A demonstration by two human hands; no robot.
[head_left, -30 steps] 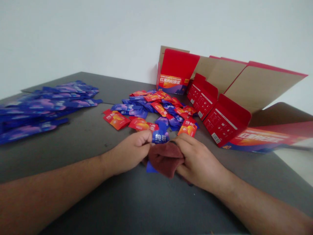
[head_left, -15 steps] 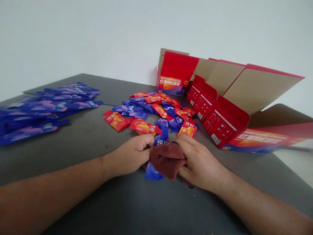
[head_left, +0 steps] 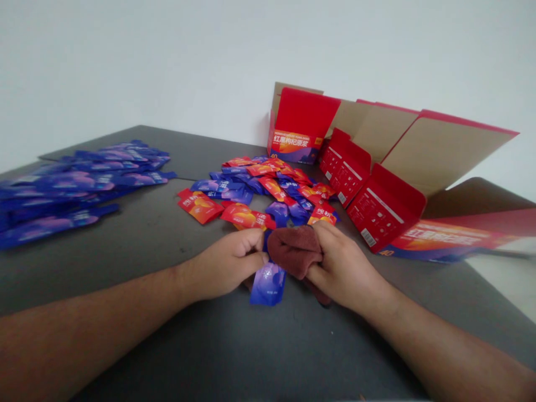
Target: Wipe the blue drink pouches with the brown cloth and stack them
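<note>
- While both hands meet over the near part of the dark grey counter (head_left: pixel 176 240), a blue foil sachet (head_left: pixel 268 285) hangs down from between them, its lower end free and its upper part tucked under a brown terry cloth (head_left: pixel 294 251).
- The left hand (head_left: pixel 221 265) lies just beside the brown terry cloth, its curled fingers (head_left: pixel 255 243) closed against the upper part of the blue sachet.
- The right hand (head_left: pixel 345 269) is clenched over the far side of the brown terry cloth, its fingers (head_left: pixel 329 237) wrapped on top, pressing the cloth onto the blue sachet.
- Just beyond the fingers, a loose heap of red-orange and blue sachets (head_left: pixel 259 190) lies scattered, some overlapping.
- Left of the heap, blue sachets (head_left: pixel 71 190) lie side by side in a long, overlapping spread.
- Behind the heap, an open red display box with Chinese lettering (head_left: pixel 299 125) stands against the wall, its tan cardboard flap (head_left: pixel 444 151) spreading to the right.
- Right of the heap, red carton panels (head_left: pixel 385 209) stand tilted, with an orange-and-blue printed panel (head_left: pixel 444 237) low beside them.
- Beyond the heap, a plain white wall (head_left: pixel 125 61) rises behind the counter.
</note>
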